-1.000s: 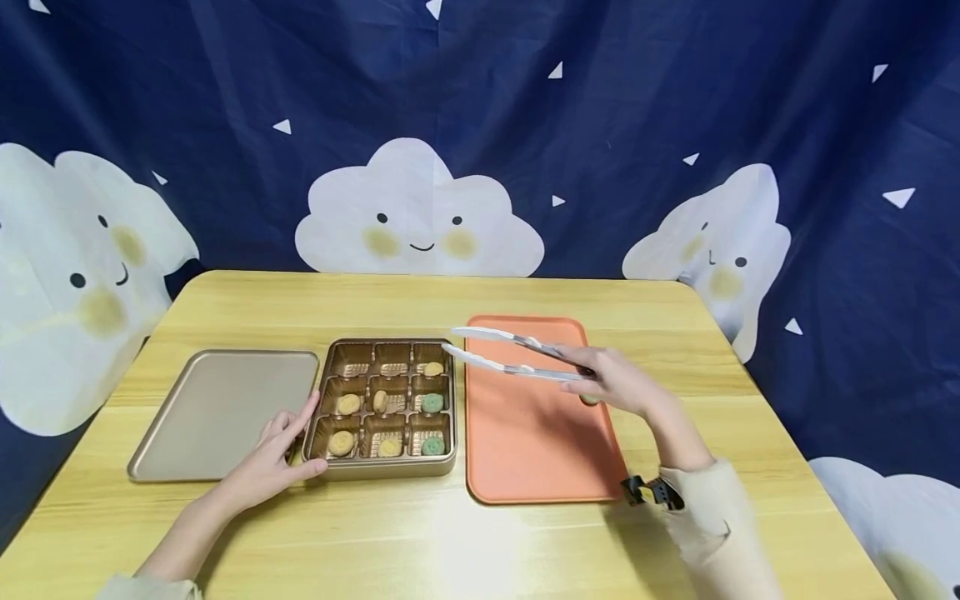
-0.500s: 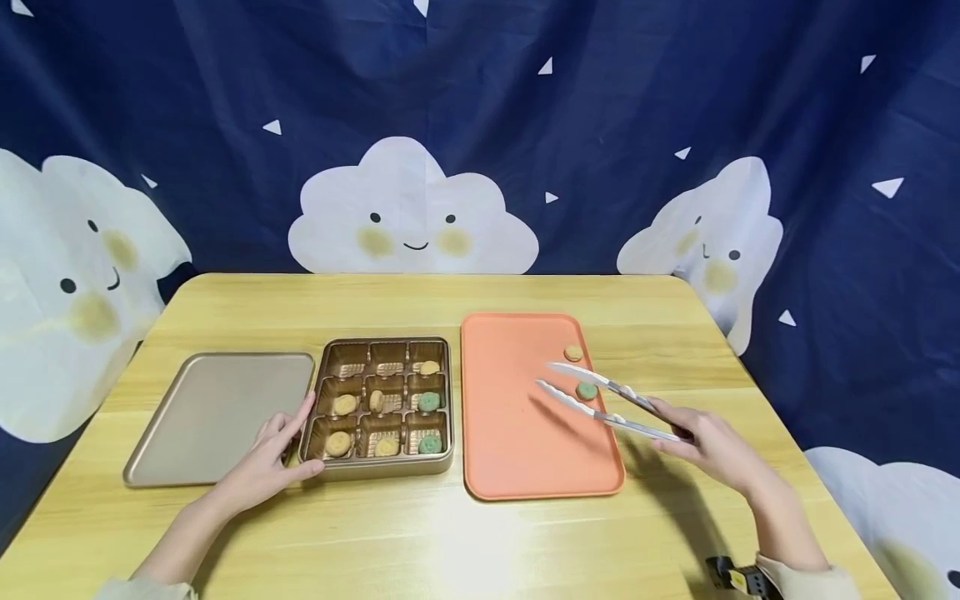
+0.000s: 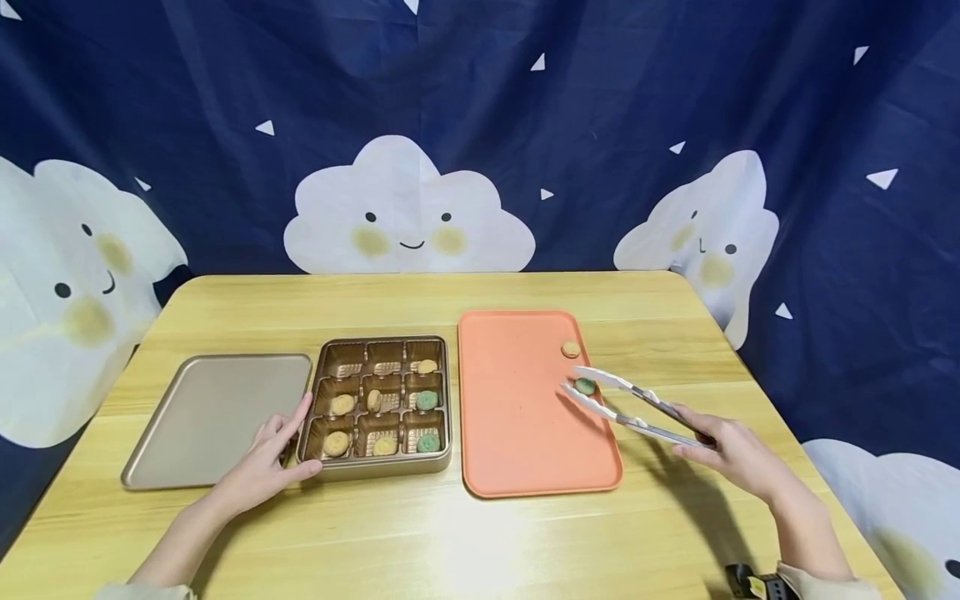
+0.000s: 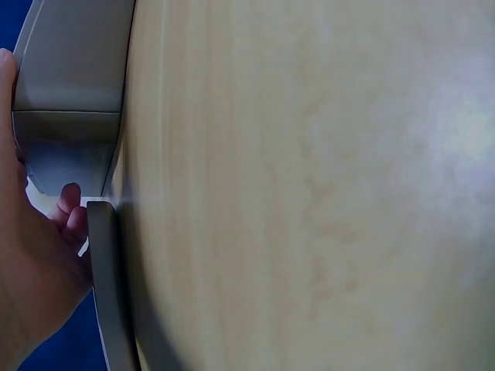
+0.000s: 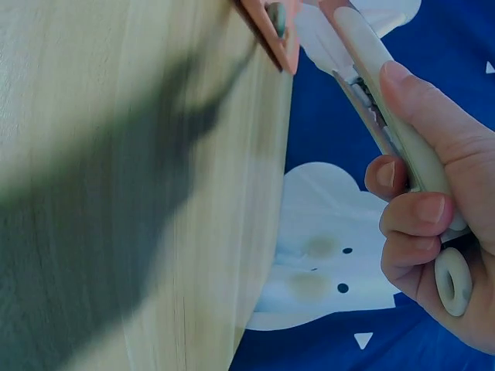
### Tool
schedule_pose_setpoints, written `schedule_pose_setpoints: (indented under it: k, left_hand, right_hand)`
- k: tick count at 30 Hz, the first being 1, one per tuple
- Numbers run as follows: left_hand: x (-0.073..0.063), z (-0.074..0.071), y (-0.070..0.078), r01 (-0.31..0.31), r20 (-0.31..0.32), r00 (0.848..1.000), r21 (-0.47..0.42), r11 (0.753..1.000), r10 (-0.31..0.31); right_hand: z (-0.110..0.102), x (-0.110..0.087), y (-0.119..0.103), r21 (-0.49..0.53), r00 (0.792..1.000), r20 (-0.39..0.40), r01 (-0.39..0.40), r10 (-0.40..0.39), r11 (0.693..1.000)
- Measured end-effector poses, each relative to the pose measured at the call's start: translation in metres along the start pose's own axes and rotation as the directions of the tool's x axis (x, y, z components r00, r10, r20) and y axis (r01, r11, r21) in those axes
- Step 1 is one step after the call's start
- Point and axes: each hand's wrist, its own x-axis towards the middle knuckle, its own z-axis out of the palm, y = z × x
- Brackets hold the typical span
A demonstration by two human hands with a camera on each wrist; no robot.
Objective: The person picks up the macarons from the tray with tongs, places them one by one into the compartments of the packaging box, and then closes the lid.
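Note:
My left hand rests at the near left corner of a bronze cookie box, straight index finger along its side and thumb on the front rim. Its divided insert holds tan cookies and green cookies; one tan cookie stands on edge. My right hand grips metal tongs by their pale handles, seen in the right wrist view. The spread tong tips reach either side of a green cookie at the right edge of an orange tray. Behind it lies a tan cookie.
A flat bronze lid lies left of the box, partly behind my left hand. Box and orange tray stand side by side with a narrow gap on the wooden table. A dark blue cloud-print curtain hangs behind the table.
My right hand has moved the tongs from beside the box, rightward over the orange tray, down to the green cookie. Both tray cookies have come into view. The left hand stays at the box.

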Motion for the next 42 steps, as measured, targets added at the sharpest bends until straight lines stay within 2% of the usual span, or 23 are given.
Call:
schedule_pose_setpoints:
  k: [6, 13, 18, 23, 33, 42]
  left_hand:
    - [0.000, 0.001, 0.000, 0.008, -0.001, 1.000, -0.005, 1.000, -0.008]
    - [0.001, 0.000, 0.000, -0.001, -0.005, 1.000, -0.016, 1.000, 0.000]
    - [0.001, 0.001, -0.001, -0.009, -0.009, 1.000, -0.006, 1.000, 0.009]
    - [0.001, 0.001, -0.002, -0.001, -0.004, 1.000, -0.008, 1.000, 0.001]
    - [0.001, 0.002, -0.004, -0.010, -0.007, 1.000, -0.009, 1.000, 0.010]
    - [0.001, 0.002, -0.004, -0.008, -0.003, 1.000, -0.012, 1.000, 0.008]
  right_hand:
    - [0.001, 0.004, -0.001, -0.041, 0.999, 0.025, -0.020, 0.021, 0.999]
    - [0.003, 0.001, -0.006, -0.040, 1.000, 0.025, 0.010, -0.009, 0.999]
    - [0.000, -0.003, -0.008, -0.030, 0.999, 0.029, -0.020, 0.021, 0.999]
    - [-0.001, -0.006, -0.009, -0.061, 0.999, 0.035, -0.030, 0.032, 0.998]
    - [0.002, -0.013, -0.010, 0.016, 0.998, 0.048, -0.028, 0.028, 0.999]
    - [0.006, -0.018, -0.010, -0.014, 1.000, 0.031, -0.003, 0.003, 1.000]
